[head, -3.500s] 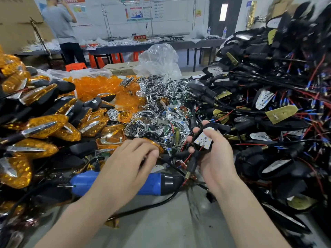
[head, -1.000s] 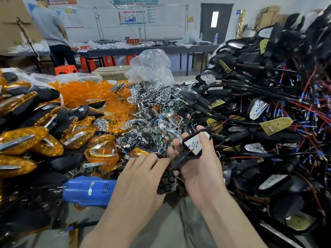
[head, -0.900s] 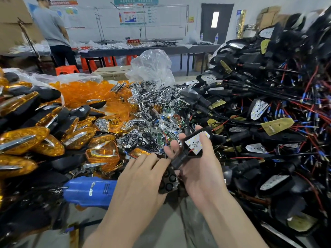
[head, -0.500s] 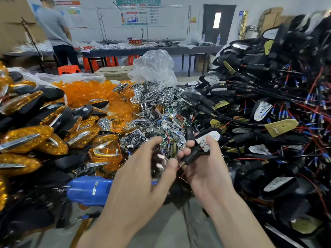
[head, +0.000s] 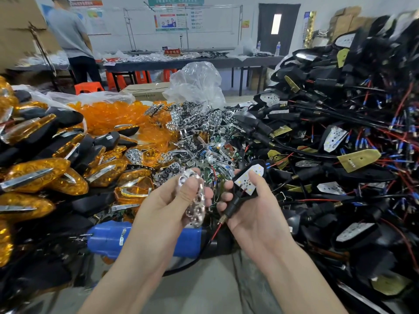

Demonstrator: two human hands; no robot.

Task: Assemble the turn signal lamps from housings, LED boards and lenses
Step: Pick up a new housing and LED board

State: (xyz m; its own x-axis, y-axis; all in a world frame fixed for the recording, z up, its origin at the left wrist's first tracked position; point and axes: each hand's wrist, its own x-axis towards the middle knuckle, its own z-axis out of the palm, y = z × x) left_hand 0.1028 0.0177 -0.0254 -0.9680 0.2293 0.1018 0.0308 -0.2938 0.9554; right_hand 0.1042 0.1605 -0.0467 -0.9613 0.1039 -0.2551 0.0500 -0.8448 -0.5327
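Observation:
My right hand (head: 251, 214) grips a black lamp housing (head: 243, 191) with a white LED board (head: 249, 177) seated in it; its stem and red wire hang down toward my palm. My left hand (head: 167, 202) pinches a chrome reflector piece with round holes (head: 196, 207), thumb on its face, just left of the housing and apart from it. A heap of chrome reflectors (head: 197, 125) lies behind my hands. Loose orange lenses (head: 113, 114) are piled at the back left.
Finished amber lamps (head: 38, 175) are stacked on the left. A tall tangle of wired black housings (head: 351, 137) fills the right. A blue electric screwdriver (head: 111, 239) lies on the grey table (head: 204, 291) under my hands. A person stands at far tables.
My left hand left the blue screwdriver, picked a chrome reflector from the pile and lifted it beside the housing. My right hand kept hold of the housing.

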